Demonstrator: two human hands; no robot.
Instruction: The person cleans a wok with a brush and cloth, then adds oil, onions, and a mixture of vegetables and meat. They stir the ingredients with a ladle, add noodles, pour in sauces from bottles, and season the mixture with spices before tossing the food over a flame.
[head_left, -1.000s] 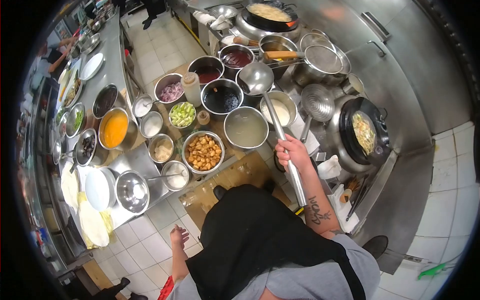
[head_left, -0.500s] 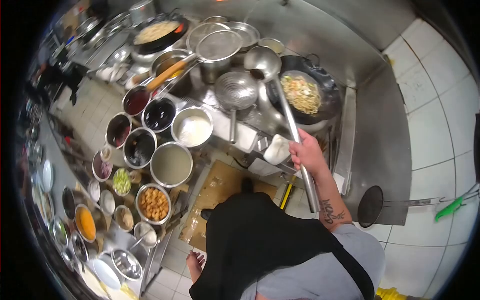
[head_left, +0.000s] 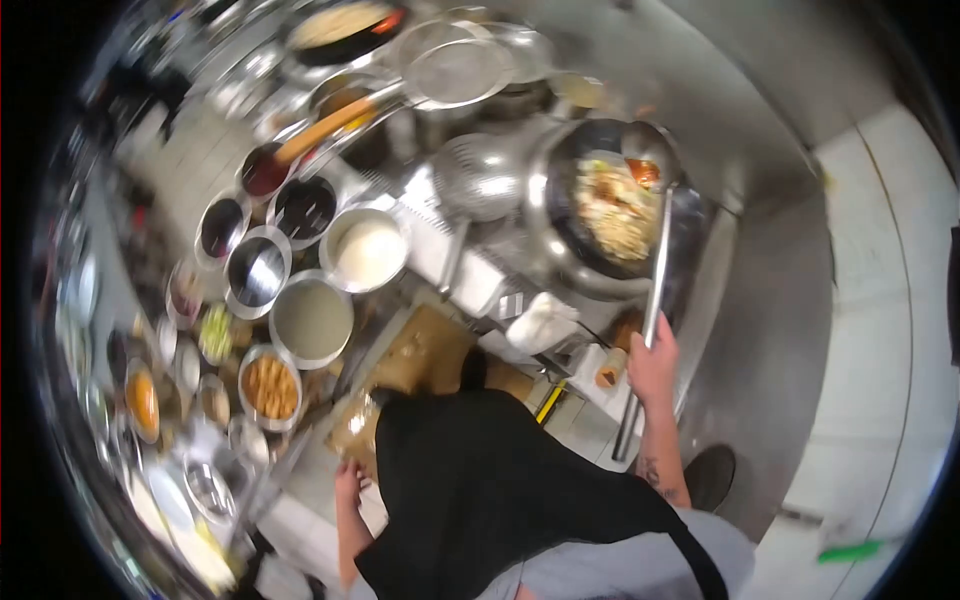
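My right hand (head_left: 654, 362) is closed around the long metal handle of a ladle (head_left: 661, 250). The ladle's bowl hangs over the far right part of a dark wok (head_left: 682, 225), with reddish-brown sauce showing at its lip. Noodles with pale and green pieces (head_left: 612, 215) lie in the wok, and brownish sauce shows on top of them. Low beside the black apron, my left hand (head_left: 351, 482) hangs with fingers loosely curled and apart, holding nothing that I can see.
A perforated strainer (head_left: 480, 178) rests left of the wok. A white cloth (head_left: 542, 322) lies on the stove's front edge. Metal pots of dark sauces, a milky liquid (head_left: 312, 318) and golden-brown chunks (head_left: 270, 386) stand at left. Wooden-handled sieves (head_left: 455, 72) sit behind them.
The ladle's bowl has swung right, from the wok's left rim to over the wok, and tipped, with sauce now on the noodles. My left hand has risen slightly. The view has shifted.
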